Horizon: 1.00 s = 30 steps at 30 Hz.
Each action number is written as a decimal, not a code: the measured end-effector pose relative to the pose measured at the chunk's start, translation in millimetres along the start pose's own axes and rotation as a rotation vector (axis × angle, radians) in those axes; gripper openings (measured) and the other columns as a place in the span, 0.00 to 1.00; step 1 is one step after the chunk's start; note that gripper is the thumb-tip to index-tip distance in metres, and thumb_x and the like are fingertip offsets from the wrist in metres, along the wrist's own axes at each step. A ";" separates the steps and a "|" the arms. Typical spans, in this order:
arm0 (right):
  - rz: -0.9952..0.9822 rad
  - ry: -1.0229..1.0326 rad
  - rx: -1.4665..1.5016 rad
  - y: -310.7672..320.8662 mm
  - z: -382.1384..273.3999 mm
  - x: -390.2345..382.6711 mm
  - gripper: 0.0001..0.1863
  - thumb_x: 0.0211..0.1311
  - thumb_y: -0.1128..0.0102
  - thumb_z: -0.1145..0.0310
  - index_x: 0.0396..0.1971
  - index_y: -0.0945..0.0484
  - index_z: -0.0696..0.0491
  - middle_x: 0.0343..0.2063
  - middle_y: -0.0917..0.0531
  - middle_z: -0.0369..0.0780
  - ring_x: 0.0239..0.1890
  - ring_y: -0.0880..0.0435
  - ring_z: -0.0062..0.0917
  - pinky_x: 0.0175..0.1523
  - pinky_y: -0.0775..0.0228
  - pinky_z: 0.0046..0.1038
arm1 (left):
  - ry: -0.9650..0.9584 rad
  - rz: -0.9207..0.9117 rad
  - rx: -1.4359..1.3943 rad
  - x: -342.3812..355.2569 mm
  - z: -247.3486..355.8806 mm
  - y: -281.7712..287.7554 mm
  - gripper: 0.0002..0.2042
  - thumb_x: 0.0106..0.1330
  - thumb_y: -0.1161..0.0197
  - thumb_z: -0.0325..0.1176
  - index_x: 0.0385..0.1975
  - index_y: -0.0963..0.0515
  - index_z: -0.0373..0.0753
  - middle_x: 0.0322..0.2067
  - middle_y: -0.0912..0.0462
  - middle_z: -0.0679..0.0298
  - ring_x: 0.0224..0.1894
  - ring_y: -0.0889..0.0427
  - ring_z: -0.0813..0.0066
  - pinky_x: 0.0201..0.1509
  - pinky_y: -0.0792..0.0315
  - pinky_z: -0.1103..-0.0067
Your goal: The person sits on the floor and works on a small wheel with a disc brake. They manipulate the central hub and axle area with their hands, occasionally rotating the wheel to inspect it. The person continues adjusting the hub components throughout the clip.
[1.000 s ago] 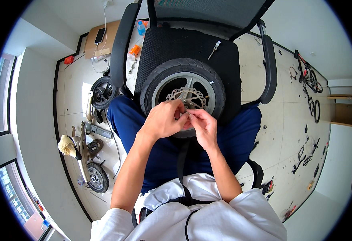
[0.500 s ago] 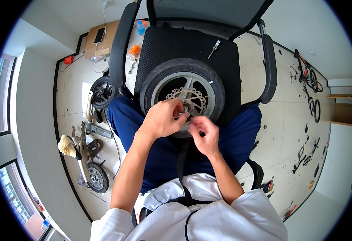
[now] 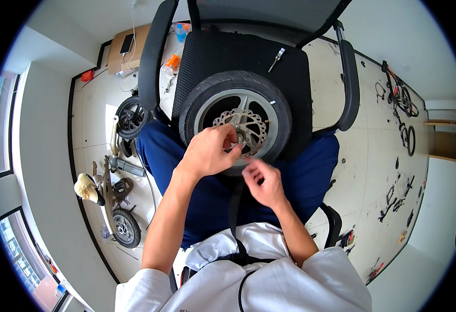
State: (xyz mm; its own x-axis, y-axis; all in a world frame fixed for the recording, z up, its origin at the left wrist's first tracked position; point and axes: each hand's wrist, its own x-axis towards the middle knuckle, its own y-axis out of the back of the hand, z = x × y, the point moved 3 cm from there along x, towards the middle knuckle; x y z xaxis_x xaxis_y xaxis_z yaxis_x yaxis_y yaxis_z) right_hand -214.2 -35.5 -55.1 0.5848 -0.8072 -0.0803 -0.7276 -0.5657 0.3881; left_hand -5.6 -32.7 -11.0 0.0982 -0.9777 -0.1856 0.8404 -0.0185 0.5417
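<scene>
A black tyre [image 3: 202, 96] on a silver spoked rim [image 3: 264, 151] lies flat on the black chair seat [image 3: 243, 49], with a slotted brake disc [image 3: 256, 120] uppermost. My left hand [image 3: 212, 151] is at the disc's hub, its fingers closed in a pinch on a small part that they mostly hide. My right hand [image 3: 264, 184] is just below and right of it, apart from it, fingers bent and blurred at the tips. A small silver-handled tool [image 3: 276, 60] rests on the seat behind the wheel.
Chair armrests [image 3: 347, 86] flank the seat. Scooter parts and wheels [image 3: 126, 229] lie on the floor at left, near cardboard [image 3: 116, 57] with a phone [image 3: 127, 43] and bottles [image 3: 180, 33]. A bicycle [image 3: 399, 93] and loose frame parts [image 3: 389, 203] are along the right.
My right hand has pulled away from my left, down and to the right, its fingers now blurred. My left hand stays at the hub. The view has shifted slightly.
</scene>
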 end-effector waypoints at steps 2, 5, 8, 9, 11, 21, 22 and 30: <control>0.081 0.062 0.053 9.9 -14.2 19.3 0.25 0.65 0.33 0.75 0.63 0.24 0.57 0.29 0.13 0.39 0.24 0.16 0.20 0.30 0.24 0.21 | 0.017 -0.014 -0.005 -0.7 1.9 -0.4 0.12 0.57 0.32 0.37 0.31 0.20 0.33 0.24 0.16 0.54 0.31 0.14 0.55 0.39 0.22 0.65; 0.096 0.167 0.089 11.0 -32.0 36.4 0.37 0.66 0.35 0.76 0.74 0.37 0.54 0.29 0.13 0.40 0.23 0.16 0.21 0.30 0.23 0.22 | 0.016 -0.014 -0.027 -1.3 -3.1 -0.9 0.12 0.57 0.31 0.37 0.31 0.20 0.34 0.24 0.16 0.55 0.30 0.15 0.55 0.38 0.22 0.65; 0.001 0.154 0.032 -3.2 -31.2 29.7 0.42 0.65 0.36 0.77 0.77 0.43 0.53 0.25 0.14 0.40 0.21 0.17 0.22 0.29 0.25 0.25 | 0.007 -0.029 -0.005 -1.9 -2.1 0.5 0.12 0.57 0.31 0.36 0.31 0.20 0.34 0.25 0.16 0.54 0.31 0.14 0.55 0.38 0.22 0.65; -0.028 0.065 0.089 -14.8 -30.6 14.8 0.32 0.64 0.35 0.76 0.69 0.29 0.55 0.23 0.15 0.40 0.19 0.18 0.23 0.28 0.27 0.26 | -0.001 -0.036 0.014 -3.4 1.0 4.0 0.11 0.57 0.32 0.36 0.32 0.19 0.34 0.26 0.15 0.54 0.31 0.14 0.54 0.38 0.22 0.64; -0.177 0.134 -0.123 -18.1 -12.7 -10.4 0.16 0.65 0.33 0.73 0.52 0.17 0.57 0.22 0.15 0.40 0.18 0.19 0.23 0.27 0.28 0.26 | -0.026 -0.009 0.055 -1.7 -2.1 4.4 0.10 0.57 0.33 0.34 0.32 0.19 0.34 0.27 0.15 0.53 0.32 0.14 0.53 0.39 0.21 0.63; 0.040 0.032 0.174 9.1 -25.6 26.5 0.22 0.67 0.35 0.75 0.60 0.23 0.57 0.23 0.15 0.35 0.21 0.23 0.12 0.30 0.30 0.18 | 0.019 -0.042 0.009 -5.3 -3.3 2.1 0.11 0.55 0.35 0.35 0.29 0.19 0.33 0.27 0.14 0.53 0.32 0.14 0.52 0.39 0.21 0.64; 0.027 0.038 0.176 7.3 -30.0 29.0 0.24 0.66 0.35 0.75 0.62 0.24 0.56 0.24 0.15 0.35 0.21 0.22 0.13 0.30 0.30 0.18 | 0.002 -0.022 0.009 -5.3 -2.0 2.7 0.12 0.54 0.34 0.36 0.28 0.20 0.32 0.25 0.15 0.53 0.31 0.14 0.52 0.39 0.21 0.64; -0.176 -0.079 -0.043 1.3 9.1 3.1 0.11 0.66 0.34 0.74 0.47 0.20 0.59 0.22 0.16 0.35 0.21 0.23 0.13 0.29 0.30 0.19 | -0.033 0.045 0.028 -2.7 -5.7 -0.2 0.13 0.60 0.30 0.39 0.27 0.20 0.34 0.23 0.16 0.57 0.26 0.16 0.60 0.34 0.23 0.69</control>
State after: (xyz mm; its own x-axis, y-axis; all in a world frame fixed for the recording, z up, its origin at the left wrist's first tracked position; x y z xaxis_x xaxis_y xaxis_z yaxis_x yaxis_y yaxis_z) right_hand -216.7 -40.2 -63.2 0.6705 -0.7081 -0.2214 -0.5996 -0.6930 0.4003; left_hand -3.0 -28.8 -15.3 0.1173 -0.9841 -0.1332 0.8204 0.0204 0.5714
